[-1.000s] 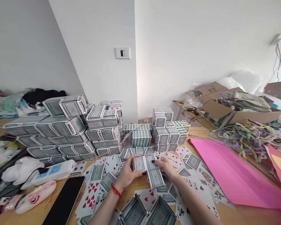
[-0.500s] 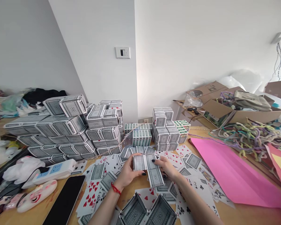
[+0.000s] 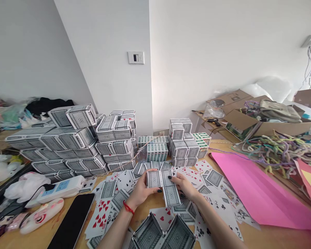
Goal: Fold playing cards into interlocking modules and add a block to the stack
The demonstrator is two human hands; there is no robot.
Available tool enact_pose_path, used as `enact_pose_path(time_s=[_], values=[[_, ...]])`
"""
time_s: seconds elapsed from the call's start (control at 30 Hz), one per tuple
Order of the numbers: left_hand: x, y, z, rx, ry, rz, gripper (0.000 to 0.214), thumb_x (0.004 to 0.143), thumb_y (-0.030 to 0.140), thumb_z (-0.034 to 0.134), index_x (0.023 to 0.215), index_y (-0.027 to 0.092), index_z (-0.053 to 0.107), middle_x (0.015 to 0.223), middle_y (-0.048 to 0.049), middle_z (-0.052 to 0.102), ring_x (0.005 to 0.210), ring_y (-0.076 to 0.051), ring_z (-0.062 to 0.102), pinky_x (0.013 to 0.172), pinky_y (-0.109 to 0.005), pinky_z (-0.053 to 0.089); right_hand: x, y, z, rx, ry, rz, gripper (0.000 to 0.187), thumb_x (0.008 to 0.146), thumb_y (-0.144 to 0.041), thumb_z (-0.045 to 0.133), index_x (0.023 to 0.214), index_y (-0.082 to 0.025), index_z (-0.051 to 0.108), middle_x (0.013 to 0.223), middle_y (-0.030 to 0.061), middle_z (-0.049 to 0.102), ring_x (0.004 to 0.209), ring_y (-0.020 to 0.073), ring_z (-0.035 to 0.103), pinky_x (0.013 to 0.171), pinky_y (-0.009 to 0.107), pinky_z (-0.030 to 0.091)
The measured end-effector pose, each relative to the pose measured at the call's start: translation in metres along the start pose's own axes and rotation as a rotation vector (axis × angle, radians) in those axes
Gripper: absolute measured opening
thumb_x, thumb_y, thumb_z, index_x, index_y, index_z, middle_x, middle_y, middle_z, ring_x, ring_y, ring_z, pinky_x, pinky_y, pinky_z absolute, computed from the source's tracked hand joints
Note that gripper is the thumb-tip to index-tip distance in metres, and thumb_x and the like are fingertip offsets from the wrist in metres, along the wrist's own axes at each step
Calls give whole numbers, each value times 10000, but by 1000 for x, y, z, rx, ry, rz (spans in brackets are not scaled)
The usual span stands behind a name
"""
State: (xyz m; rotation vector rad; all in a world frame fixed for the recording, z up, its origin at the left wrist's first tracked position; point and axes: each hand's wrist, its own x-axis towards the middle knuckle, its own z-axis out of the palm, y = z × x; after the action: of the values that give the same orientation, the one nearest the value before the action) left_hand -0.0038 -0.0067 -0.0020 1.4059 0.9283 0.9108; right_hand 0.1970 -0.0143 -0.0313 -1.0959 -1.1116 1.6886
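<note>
Swung slightly leftward since a second ago, the lower card of the playing-card piece hangs toward the open card boxes, with the whole piece held just beyond those boxes. Partly curled, the left hand grips the piece's left end between thumb and fingers; the right hand pinches its right side, thumb on top. Left of the boxes lies a black smartphone; to their right, pink paper.
</note>
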Motion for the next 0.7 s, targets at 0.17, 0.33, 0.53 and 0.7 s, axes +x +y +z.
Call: enact_pose_path(time_s=[0.17,0.33,0.53,0.7], values=[[-1,1,1,-39,-14,8,544,577,249,732,1067,227,495,982,-27,611,891,-205,581,771,-320,471,-1,-2,1,-8,-2,7,364,688,-519,580,788,-197,442,471,-104,362,321,36,265,314,177,168],[-1,-1,3,-70,16,34,512,604,269,719,1073,228,516,976,-27,633,882,-201,597,807,-341,473,0,-4,8,-32,10,-25,404,677,-564,573,772,-207,408,422,-130,289,309,37,228,319,177,164],[2,-7,13,-61,53,-80,331,664,376,645,971,252,640,792,-25,709,892,-251,624,872,-397,446,4,2,17,-100,26,-71,433,685,-599,541,697,-209,353,425,-131,284,327,31,260,341,170,232],[4,-18,13,45,182,-94,253,699,424,582,822,228,684,744,-41,711,854,-267,634,790,-359,473,5,6,17,-139,89,-163,413,721,-603,498,728,-211,369,424,-131,290,312,39,253,318,172,233]])
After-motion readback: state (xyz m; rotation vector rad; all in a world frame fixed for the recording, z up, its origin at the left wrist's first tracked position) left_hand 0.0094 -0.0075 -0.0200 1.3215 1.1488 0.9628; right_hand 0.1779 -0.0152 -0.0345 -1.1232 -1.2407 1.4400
